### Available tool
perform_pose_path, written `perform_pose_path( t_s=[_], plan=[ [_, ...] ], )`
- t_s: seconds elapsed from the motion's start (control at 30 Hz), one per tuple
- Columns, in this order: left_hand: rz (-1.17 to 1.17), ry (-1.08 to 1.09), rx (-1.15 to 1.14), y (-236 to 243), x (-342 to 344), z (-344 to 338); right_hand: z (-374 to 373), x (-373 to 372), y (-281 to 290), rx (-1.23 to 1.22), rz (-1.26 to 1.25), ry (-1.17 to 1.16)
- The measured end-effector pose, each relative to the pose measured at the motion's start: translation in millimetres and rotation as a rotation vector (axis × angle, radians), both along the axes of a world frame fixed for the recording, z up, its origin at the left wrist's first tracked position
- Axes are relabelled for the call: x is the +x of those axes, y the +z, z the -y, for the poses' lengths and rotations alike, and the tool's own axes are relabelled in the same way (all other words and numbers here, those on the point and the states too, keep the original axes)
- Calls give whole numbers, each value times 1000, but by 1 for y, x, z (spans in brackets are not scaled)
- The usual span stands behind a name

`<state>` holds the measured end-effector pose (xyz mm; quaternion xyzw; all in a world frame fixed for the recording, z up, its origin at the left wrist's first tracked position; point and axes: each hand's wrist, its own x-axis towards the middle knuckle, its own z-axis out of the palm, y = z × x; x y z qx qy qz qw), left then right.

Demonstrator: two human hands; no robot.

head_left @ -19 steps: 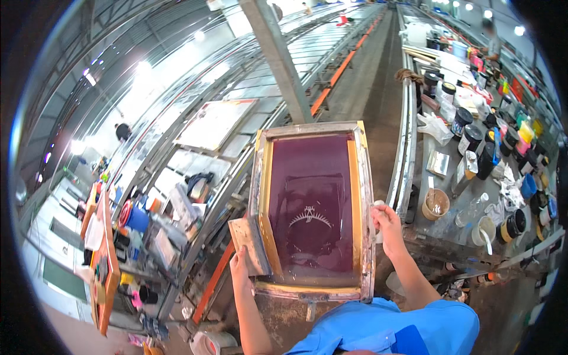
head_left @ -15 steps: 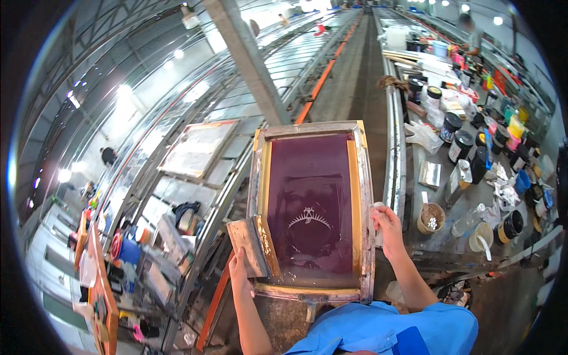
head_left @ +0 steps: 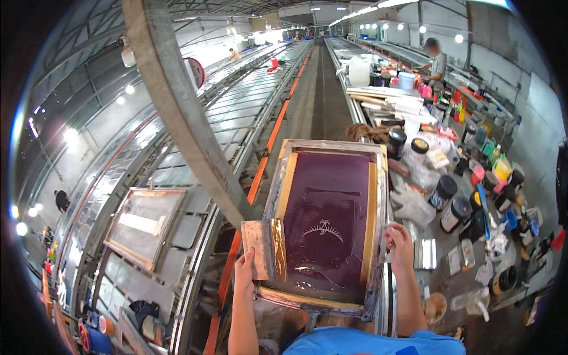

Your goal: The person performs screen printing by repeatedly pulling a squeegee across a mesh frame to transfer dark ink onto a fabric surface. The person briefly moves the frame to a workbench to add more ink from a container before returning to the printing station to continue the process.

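A metal-edged printing screen [head_left: 329,189], with yellowish taped borders, dark purple mesh and a pale fan-shaped design, is held in front of me. My left hand [head_left: 245,269] is closed at its lower left edge, thumb on a wooden-handled squeegee [head_left: 263,242] that lies across the left border with glossy material along its blade. My right hand [head_left: 399,242] is closed at the right side of the screen, with a small whitish item at its fingers that I cannot make out clearly.
A grey post [head_left: 183,133] slants up left of the screen. Long rail tables [head_left: 260,77] flank an aisle [head_left: 316,94]. Another frame [head_left: 142,225] lies left. Jars [head_left: 444,189], bottles and rags crowd the right bench. A co-worker [head_left: 435,65] stands beyond that bench.
The view has tilted up and shifted. The screen, squeegee and both my hands now sit somewhat lower and further right in the picture, still gripped alike.
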<state>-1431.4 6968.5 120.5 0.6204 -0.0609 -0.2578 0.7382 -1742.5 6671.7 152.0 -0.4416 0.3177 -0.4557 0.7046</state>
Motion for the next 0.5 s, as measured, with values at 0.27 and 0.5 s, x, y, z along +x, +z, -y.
perform_pose_path(
  t_s=[0.27,0.5],
  plan=[
    [57,-242,59,4,145,185,97,76,15,13,5,-222],
    [36,-242,137,8,243,349,225,175,-2,-7,21,-314]
  ],
)
